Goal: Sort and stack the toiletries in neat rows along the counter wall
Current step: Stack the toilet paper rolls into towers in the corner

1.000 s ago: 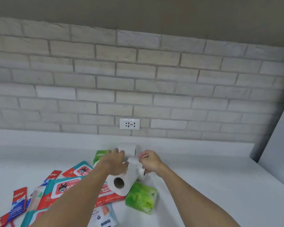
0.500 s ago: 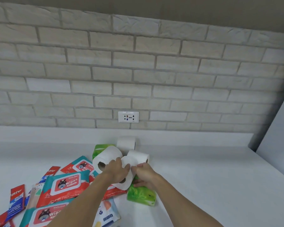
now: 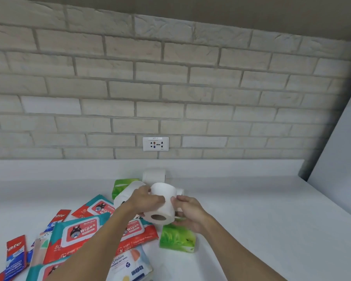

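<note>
The left hand (image 3: pixel 145 201) and right hand (image 3: pixel 189 211) both grip one white cylindrical toilet-paper roll (image 3: pixel 163 207), core opening facing the camera, apparently clear of the white counter (image 3: pixel 251 220).

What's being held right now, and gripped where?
A toilet paper roll, held on its curved outer wall: left hand on its left side, right hand on its right.

You had "Wipes" and "80" on the teal pack (image 3: pixel 79 234), "BABY" on the red-edged pack (image 3: pixel 139 238), and "ate" on the red box (image 3: pixel 15 249).
</note>
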